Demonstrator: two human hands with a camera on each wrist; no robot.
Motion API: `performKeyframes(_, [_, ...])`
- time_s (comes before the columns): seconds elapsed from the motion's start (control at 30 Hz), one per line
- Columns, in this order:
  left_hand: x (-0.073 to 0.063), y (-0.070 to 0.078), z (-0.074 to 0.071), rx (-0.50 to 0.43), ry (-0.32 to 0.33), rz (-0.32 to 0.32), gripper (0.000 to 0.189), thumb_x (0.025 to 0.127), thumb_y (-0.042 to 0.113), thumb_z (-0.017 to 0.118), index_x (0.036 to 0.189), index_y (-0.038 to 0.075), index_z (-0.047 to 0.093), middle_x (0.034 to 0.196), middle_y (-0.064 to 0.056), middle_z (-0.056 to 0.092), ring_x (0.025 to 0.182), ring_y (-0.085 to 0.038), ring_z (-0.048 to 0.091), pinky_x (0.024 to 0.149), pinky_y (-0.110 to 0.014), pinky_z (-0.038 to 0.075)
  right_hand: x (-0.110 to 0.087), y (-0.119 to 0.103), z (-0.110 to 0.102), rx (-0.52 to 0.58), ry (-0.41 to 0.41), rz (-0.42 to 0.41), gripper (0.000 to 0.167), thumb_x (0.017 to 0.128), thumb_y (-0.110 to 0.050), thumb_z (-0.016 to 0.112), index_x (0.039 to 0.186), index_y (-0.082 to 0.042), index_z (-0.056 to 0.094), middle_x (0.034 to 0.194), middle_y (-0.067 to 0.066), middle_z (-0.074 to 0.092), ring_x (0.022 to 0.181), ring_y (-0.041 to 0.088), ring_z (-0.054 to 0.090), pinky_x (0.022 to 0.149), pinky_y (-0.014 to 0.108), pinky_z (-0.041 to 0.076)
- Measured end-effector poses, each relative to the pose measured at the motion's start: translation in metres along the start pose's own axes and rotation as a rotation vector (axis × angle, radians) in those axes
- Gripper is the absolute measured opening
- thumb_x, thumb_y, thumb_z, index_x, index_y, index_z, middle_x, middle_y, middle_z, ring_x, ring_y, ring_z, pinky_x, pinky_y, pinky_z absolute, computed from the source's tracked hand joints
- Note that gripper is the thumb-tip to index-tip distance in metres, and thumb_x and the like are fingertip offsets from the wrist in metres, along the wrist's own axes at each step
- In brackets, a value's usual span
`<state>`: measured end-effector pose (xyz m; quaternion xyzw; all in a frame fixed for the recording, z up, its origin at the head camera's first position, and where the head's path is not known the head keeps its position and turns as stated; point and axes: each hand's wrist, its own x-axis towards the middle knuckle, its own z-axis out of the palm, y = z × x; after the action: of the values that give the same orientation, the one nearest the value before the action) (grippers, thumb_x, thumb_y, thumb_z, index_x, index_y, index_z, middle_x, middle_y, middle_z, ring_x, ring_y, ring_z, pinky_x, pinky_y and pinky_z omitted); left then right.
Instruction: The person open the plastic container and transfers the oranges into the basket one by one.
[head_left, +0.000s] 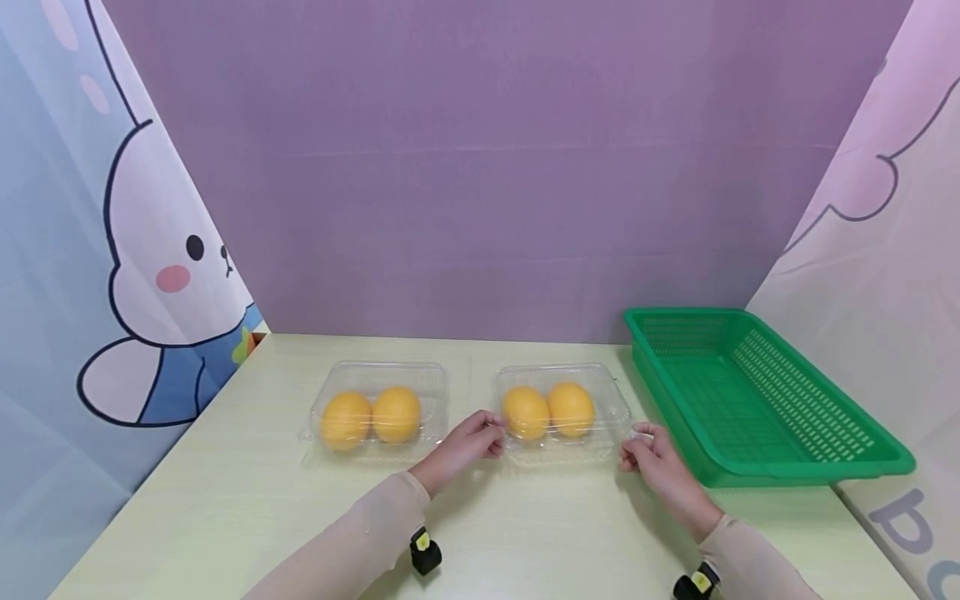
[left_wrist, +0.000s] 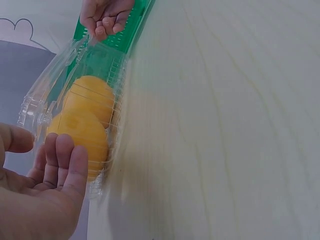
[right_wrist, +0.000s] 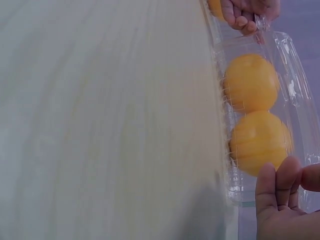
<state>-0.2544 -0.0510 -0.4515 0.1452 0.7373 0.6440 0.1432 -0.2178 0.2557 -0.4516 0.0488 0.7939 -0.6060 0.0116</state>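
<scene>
A clear plastic clamshell box (head_left: 607,387) with two round yellow-orange fruits (head_left: 572,409) inside stands between my hands. My left hand (head_left: 472,439) pinches its near left corner, thumb and fingertips at the plastic edge. At the near right corner my right hand (head_left: 654,454) pinches the edge between thumb and fingers. The wrist views show the lid lying over the fruits (left_wrist: 80,135) (right_wrist: 260,142); whether its edge is fastened, I cannot tell. To the left, a second clear clamshell box (head_left: 431,379) holds two similar fruits (head_left: 396,414), with no hand on it.
A green plastic basket (head_left: 675,417) with slotted walls stands at the right, close beside my right hand. The pale wooden table (head_left: 187,517) reaches back to a purple cloth wall (head_left: 480,192). Printed cloth panels (head_left: 45,333) flank both sides.
</scene>
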Motion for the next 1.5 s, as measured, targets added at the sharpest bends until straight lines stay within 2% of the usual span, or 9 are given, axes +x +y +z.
performKeyframes(0.23, [-0.0001, 0.0016, -0.0001, 0.009, 0.002, -0.003, 0.026, 0.103, 0.018, 0.050, 0.119, -0.002, 0.054, 0.101, -0.007, 0.059, 0.091, -0.017, 0.058, 0.090, -0.037, 0.053, 0.0006, -0.0017, 0.0027, 0.057, 0.014, -0.005, 0.038, 0.103, -0.001, 0.041, 0.132, 0.006, 0.018, 0.086, 0.005, 0.057, 0.070, 0.009, 0.056, 0.072, 0.021, 0.050])
performKeyframes(0.63, [0.0016, 0.0021, -0.0011, 0.014, 0.008, -0.010, 0.025, 0.103, 0.018, 0.049, 0.118, -0.002, 0.054, 0.099, -0.008, 0.060, 0.089, -0.017, 0.058, 0.088, -0.038, 0.053, 0.0011, -0.0019, 0.0041, 0.037, 0.011, -0.011, 0.043, 0.103, -0.002, 0.043, 0.136, 0.008, 0.017, 0.090, 0.008, 0.057, 0.072, 0.009, 0.055, 0.071, 0.021, 0.051])
performKeyframes(1.03, [0.0031, 0.0022, -0.0017, 0.015, 0.008, -0.007, 0.024, 0.103, 0.018, 0.050, 0.117, -0.001, 0.054, 0.097, -0.008, 0.060, 0.088, -0.017, 0.058, 0.088, -0.039, 0.053, 0.0018, -0.0031, 0.0043, 0.046, 0.015, 0.011, 0.041, 0.103, -0.002, 0.041, 0.135, 0.007, 0.017, 0.088, 0.007, 0.056, 0.071, 0.008, 0.054, 0.071, 0.021, 0.050])
performKeyframes(1.1, [0.0039, 0.0017, -0.0021, 0.017, 0.007, -0.009, 0.024, 0.103, 0.018, 0.050, 0.117, -0.002, 0.054, 0.096, -0.008, 0.060, 0.088, -0.016, 0.058, 0.087, -0.038, 0.053, 0.0016, -0.0027, 0.0039, 0.044, 0.013, 0.004, 0.040, 0.103, -0.002, 0.041, 0.134, 0.006, 0.017, 0.087, 0.006, 0.055, 0.070, 0.008, 0.054, 0.071, 0.021, 0.050])
performKeyframes(1.33, [0.0042, 0.0014, -0.0040, 0.019, -0.004, 0.004, 0.023, 0.102, 0.015, 0.049, 0.116, -0.003, 0.053, 0.092, -0.006, 0.058, 0.087, -0.016, 0.056, 0.087, -0.034, 0.052, 0.0001, -0.0010, -0.0004, 0.055, 0.002, -0.054, 0.014, 0.108, -0.006, 0.038, 0.116, 0.003, 0.031, 0.084, 0.006, 0.052, 0.071, 0.009, 0.054, 0.072, 0.021, 0.052])
performKeyframes(1.5, [0.0027, 0.0035, -0.0042, 0.026, -0.009, 0.002, 0.025, 0.103, 0.016, 0.049, 0.118, -0.003, 0.053, 0.092, -0.006, 0.058, 0.088, -0.016, 0.057, 0.088, -0.036, 0.052, -0.0001, -0.0028, -0.0023, 0.037, -0.005, -0.038, 0.016, 0.108, -0.007, 0.039, 0.117, 0.004, 0.032, 0.085, 0.006, 0.054, 0.072, 0.009, 0.055, 0.073, 0.022, 0.053])
